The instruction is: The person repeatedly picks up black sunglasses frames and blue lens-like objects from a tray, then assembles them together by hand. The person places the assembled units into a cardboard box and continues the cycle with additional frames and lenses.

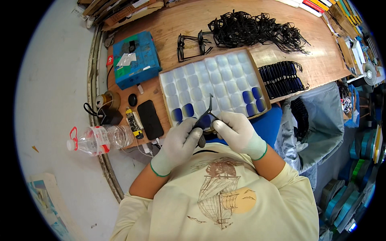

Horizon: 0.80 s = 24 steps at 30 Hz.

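Observation:
Both my hands wear thin white gloves with green cuffs and meet just in front of my chest. Between them is a pair of black sunglasses (pixel 209 111) with a dark blue lens and one temple arm pointing up and away. My left hand (pixel 177 142) is closed around one side of the front, thumb on top. My right hand (pixel 238 130) pinches the other side near the hinge; the fingertips partly hide it. Directly beyond them lies a shallow cardboard tray (pixel 162 91) holding rows of clear-looking lenses, with dark blue lenses (pixel 177 115) at its near left and right corners.
Beyond the tray sit a tangled heap of black frames (pixel 245 30) and a stack of sunglasses (pixel 279 78). Leftward are a blue box (pixel 136 60), tape roll (pixel 105 100), phone (pixel 150 119) and plastic bottle (pixel 96 140). A grey-lined bin (pixel 321 116) stands right.

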Each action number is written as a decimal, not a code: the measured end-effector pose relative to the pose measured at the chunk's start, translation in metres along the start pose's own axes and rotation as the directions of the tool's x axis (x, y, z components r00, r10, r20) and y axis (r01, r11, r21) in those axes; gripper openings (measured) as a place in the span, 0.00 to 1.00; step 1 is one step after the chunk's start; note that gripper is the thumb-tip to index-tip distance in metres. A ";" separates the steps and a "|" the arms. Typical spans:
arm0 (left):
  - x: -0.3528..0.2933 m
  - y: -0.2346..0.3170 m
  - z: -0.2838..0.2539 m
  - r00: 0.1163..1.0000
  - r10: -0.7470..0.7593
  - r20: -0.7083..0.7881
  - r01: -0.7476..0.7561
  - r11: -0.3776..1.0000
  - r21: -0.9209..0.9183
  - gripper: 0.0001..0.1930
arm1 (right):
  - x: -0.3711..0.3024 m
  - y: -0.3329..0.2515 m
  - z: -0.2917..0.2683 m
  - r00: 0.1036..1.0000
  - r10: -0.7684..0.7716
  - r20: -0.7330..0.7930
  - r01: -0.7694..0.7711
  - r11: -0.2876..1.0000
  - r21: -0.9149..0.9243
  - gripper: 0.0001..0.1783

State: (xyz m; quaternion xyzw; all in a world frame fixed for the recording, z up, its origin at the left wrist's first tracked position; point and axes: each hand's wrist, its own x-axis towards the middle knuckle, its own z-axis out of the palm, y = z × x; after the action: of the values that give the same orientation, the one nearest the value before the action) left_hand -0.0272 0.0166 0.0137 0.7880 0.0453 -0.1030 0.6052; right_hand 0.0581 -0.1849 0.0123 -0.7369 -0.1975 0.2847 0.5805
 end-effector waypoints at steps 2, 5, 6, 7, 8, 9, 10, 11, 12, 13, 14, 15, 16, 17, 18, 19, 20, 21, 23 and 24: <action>0.000 -0.002 0.000 0.999 -0.031 0.036 0.030 0.999 0.012 0.10 | -0.002 0.000 -0.004 0.997 -0.067 0.034 0.069 0.995 -0.069 0.13; 0.005 0.007 -0.007 0.996 -0.036 0.086 0.029 0.996 0.083 0.10 | -0.003 0.001 -0.006 0.990 -0.134 0.034 0.137 0.987 -0.081 0.12; 0.006 0.011 -0.008 0.995 -0.043 0.086 0.035 0.994 0.102 0.10 | -0.004 -0.002 -0.006 0.993 -0.112 0.041 0.115 0.990 -0.083 0.11; 0.007 0.014 -0.010 0.995 -0.049 0.087 0.038 0.992 0.124 0.10 | -0.005 -0.007 -0.006 0.995 -0.092 0.044 0.096 0.992 -0.084 0.11; 0.007 0.016 -0.010 0.995 -0.055 0.089 0.042 0.988 0.145 0.10 | -0.006 -0.010 -0.006 0.996 -0.072 0.047 0.076 0.994 -0.085 0.11; 0.006 0.015 -0.010 0.996 -0.010 0.085 0.000 0.993 0.116 0.11 | -0.006 -0.009 -0.005 0.990 -0.133 0.037 0.136 0.988 -0.073 0.10; 0.005 0.013 -0.008 0.996 0.034 0.082 -0.041 0.996 0.084 0.13 | -0.006 -0.008 -0.005 0.981 -0.191 0.024 0.192 0.979 -0.062 0.10; 0.004 0.012 -0.006 0.994 0.078 0.077 -0.082 0.995 0.052 0.15 | -0.007 -0.007 -0.005 0.969 -0.248 0.011 0.248 0.967 -0.052 0.10; 0.004 0.012 -0.006 0.993 0.103 0.063 -0.109 0.989 0.100 0.16 | -0.007 -0.007 -0.005 0.981 -0.191 0.015 0.192 0.981 -0.027 0.11; 0.003 0.013 -0.005 0.990 0.129 0.051 -0.135 0.980 0.145 0.17 | -0.007 -0.008 -0.004 0.991 -0.132 0.021 0.132 0.991 -0.004 0.11; 0.003 0.013 -0.004 0.987 0.156 0.039 -0.160 0.969 0.190 0.18 | -0.008 -0.007 -0.004 0.997 -0.072 0.028 0.072 0.997 0.019 0.11; 0.003 0.015 -0.001 0.980 0.200 0.011 -0.198 0.957 0.212 0.17 | -0.007 0.002 -0.003 0.996 -0.080 0.023 0.079 0.994 0.073 0.11; 0.004 0.019 0.004 0.970 0.244 -0.020 -0.232 0.943 0.237 0.17 | -0.005 0.019 0.001 0.996 -0.090 0.021 0.087 0.988 0.128 0.11; 0.002 0.022 0.008 0.958 0.281 -0.054 -0.258 0.929 0.265 0.17 | -0.003 0.027 0.004 0.995 -0.099 0.025 0.093 0.978 0.187 0.11; 0.000 0.024 0.011 0.962 0.267 -0.063 -0.238 0.925 0.297 0.18 | -0.003 0.029 0.004 0.994 -0.103 0.035 0.095 0.979 0.182 0.11; -0.002 0.026 0.014 0.964 0.255 -0.071 -0.219 0.918 0.330 0.18 | -0.002 0.030 0.002 0.993 -0.109 0.043 0.100 0.979 0.178 0.11; -0.004 0.026 0.016 0.967 0.244 -0.080 -0.200 0.911 0.362 0.18 | -0.001 0.030 0.001 0.992 -0.115 0.050 0.105 0.979 0.174 0.12; -0.006 0.026 0.018 0.959 0.272 -0.086 -0.221 0.899 0.379 0.17 | -0.002 0.029 0.002 0.990 -0.124 0.062 0.110 0.976 0.189 0.12; -0.006 0.026 0.020 0.939 0.333 -0.091 -0.268 0.870 0.413 0.15 | -0.003 0.025 0.001 0.987 -0.143 0.078 0.123 0.968 0.218 0.13; -0.006 0.024 0.021 0.938 0.336 -0.085 -0.271 0.863 0.427 0.15 | -0.003 0.024 0.000 0.985 -0.143 0.092 0.124 0.974 0.189 0.13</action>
State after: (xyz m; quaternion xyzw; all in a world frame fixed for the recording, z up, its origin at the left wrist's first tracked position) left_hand -0.0309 -0.0095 0.0325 0.8997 -0.0547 0.0489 0.4303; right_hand 0.0550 -0.1923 -0.0106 -0.6496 -0.2502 0.3003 0.6521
